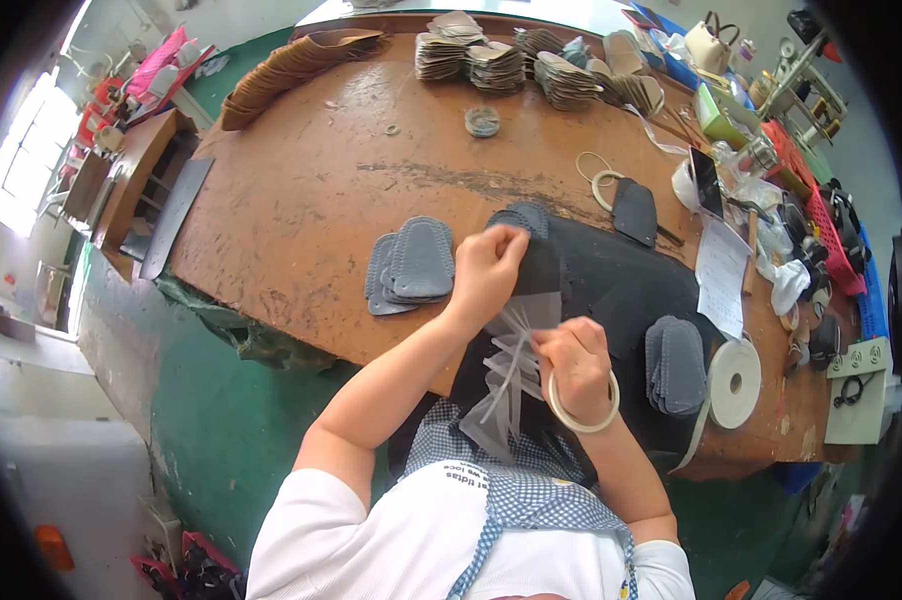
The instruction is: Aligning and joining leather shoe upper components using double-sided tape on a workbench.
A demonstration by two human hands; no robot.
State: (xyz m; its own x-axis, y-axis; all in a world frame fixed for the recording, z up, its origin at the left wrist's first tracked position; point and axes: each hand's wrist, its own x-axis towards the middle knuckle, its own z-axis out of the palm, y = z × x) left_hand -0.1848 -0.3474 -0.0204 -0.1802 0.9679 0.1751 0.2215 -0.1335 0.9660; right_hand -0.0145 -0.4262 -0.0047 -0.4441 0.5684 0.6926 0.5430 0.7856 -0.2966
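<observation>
My left hand [491, 268] is closed, fingertips pinched together beside a fanned stack of dark grey cut pieces [523, 216]. What it pinches is too small to make out. Lower and to the right, my right hand [575, 362] is closed on thin translucent strips [514, 378], which hang in a loose bunch over my apron. A pale ring [583, 428], like a narrow tape roll, loops around the right hand near the wrist. Beneath both hands spreads a black sheet [621, 290]. Stitched-edge grey pieces [421, 262] lie in a pile to the left.
Another grey stack [675, 362] and a white tape roll [735, 380] lie at the right. Beyond are a paper sheet [721, 275], a phone [705, 182] and a hammer [751, 250]. Brown stacks [491, 65] line the table's [301, 220] far edge, near a small round container [482, 122].
</observation>
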